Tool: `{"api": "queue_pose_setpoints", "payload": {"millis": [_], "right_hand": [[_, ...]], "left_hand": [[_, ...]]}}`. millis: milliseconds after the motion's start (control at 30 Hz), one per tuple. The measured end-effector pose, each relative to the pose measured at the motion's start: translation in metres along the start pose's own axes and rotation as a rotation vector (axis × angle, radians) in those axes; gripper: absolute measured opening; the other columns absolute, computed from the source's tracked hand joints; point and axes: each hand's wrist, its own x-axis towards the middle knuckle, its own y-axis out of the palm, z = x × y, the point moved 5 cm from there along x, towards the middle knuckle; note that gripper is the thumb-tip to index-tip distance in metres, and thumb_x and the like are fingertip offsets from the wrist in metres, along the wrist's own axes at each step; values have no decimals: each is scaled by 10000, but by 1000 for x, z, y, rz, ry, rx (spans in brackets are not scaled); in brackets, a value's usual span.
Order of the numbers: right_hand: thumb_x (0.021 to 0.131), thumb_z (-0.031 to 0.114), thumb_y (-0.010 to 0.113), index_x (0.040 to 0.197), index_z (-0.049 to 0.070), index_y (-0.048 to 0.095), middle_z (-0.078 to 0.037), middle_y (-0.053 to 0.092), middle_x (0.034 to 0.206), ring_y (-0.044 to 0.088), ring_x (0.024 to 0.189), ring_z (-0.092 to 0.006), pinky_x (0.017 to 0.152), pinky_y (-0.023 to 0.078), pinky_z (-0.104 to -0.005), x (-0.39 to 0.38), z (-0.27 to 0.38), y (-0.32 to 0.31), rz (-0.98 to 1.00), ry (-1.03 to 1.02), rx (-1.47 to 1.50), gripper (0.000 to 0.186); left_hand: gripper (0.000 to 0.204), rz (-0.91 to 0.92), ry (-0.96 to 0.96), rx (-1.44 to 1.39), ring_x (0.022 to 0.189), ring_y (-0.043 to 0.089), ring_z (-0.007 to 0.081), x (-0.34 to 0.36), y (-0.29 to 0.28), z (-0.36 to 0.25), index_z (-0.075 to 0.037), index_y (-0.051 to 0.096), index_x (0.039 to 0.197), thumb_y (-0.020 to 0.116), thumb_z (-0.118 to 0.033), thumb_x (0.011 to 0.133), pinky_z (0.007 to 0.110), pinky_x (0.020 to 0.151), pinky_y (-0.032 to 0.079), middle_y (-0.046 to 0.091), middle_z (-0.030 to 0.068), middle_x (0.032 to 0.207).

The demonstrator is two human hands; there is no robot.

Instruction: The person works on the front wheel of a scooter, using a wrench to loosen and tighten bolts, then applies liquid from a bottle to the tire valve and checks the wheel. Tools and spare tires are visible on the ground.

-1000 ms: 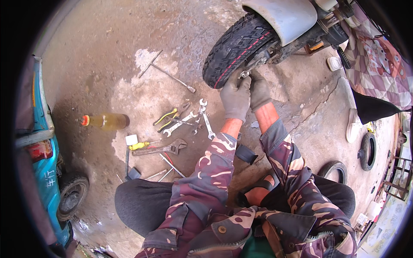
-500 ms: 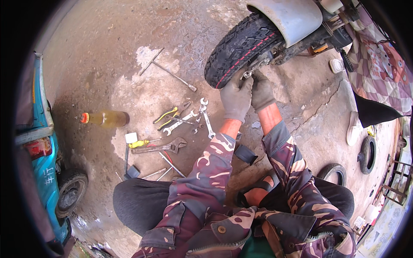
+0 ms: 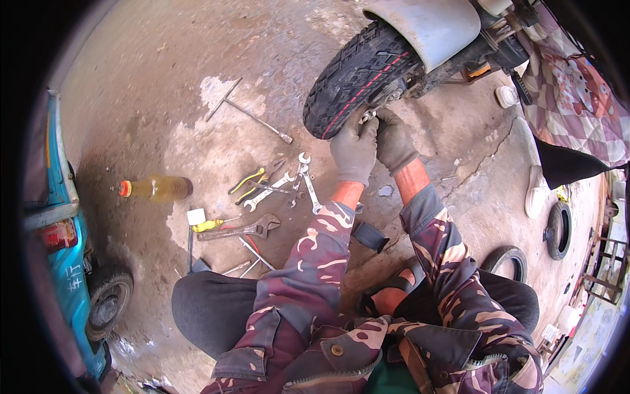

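Observation:
My gloved left hand (image 3: 353, 152) and right hand (image 3: 394, 144) are together at the lower side of a motorbike wheel with a knobbly black, red-striped tyre (image 3: 344, 79), under a pale mudguard (image 3: 430, 33). Both have closed fingers on a small shiny metal piece (image 3: 368, 115) beside the axle area (image 3: 392, 92); exactly what it is, and the fingertips, are partly hidden. Below my hands lie open-ended wrenches (image 3: 306, 185), yellow-handled pliers (image 3: 246, 185), an adjustable wrench (image 3: 239, 229) and a yellow screwdriver (image 3: 209, 224). A T-handle socket wrench (image 3: 252, 122) lies left of the wheel.
A bottle of yellowish liquid (image 3: 157, 188) lies on the stained floor (image 3: 144, 98). A teal vehicle (image 3: 65, 249) stands at the left. Loose tyres (image 3: 559, 246), pale shoes (image 3: 536, 197) and a checked quilt (image 3: 571, 98) are at the right. A black object (image 3: 369, 236) lies near my knees.
Both hands stay at the same spot by the axle, with slight finger movement. The whole view has shifted a little; nothing else has visibly moved.

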Motion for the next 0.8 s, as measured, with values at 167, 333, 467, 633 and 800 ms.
{"api": "queue_pose_setpoints", "payload": {"millis": [167, 333, 467, 633, 800], "right_hand": [[1082, 230, 510, 1250, 14, 652, -91, 716, 1103, 690, 965, -224, 896, 573, -364, 1, 8, -13, -7, 154, 128, 308], [1088, 326, 529, 1263, 43, 701, -70, 744, 1074, 689, 917, -191, 854, 573, -356, -5, 45, -37, -86, 414, -168, 375], [1057, 286, 617, 1215, 17, 732, -66, 752, 1044, 693, 874, -163, 808, 572, -303, -11, 71, -32, -85, 321, -454, 333], [1011, 306, 701, 1176, -28, 737, -84, 755, 1063, 689, 874, -146, 777, 565, -286, -18, 73, -10, -101, 165, -620, 375], [1006, 324, 735, 1160, -1, 727, -41, 750, 988, 658, 824, -94, 725, 543, -265, -17, 76, -9, -100, 89, -803, 359]], "left_hand": [[371, 32, 35, 90, 796, 611, 89, 0, 4, 2, 16, 675, 1334, 739, -113, 992, 261, 752, 539, 740, 27, 1045], [364, 114, -67, -50, 696, 541, 68, 1, 10, 11, -17, 658, 1358, 720, -125, 1015, 246, 623, 478, 679, -9, 918], [343, 151, -163, -31, 683, 538, 65, -3, 12, 17, -52, 665, 1343, 721, -139, 1016, 251, 616, 470, 673, 0, 871], [368, 80, -27, 222, 679, 651, 147, -6, 6, 5, -76, 687, 1338, 735, -194, 992, 331, 655, 524, 714, 65, 800], [376, 90, -31, 251, 667, 678, 196, -5, 7, 3, -88, 701, 1337, 736, -174, 972, 367, 669, 534, 712, 83, 766]]}}
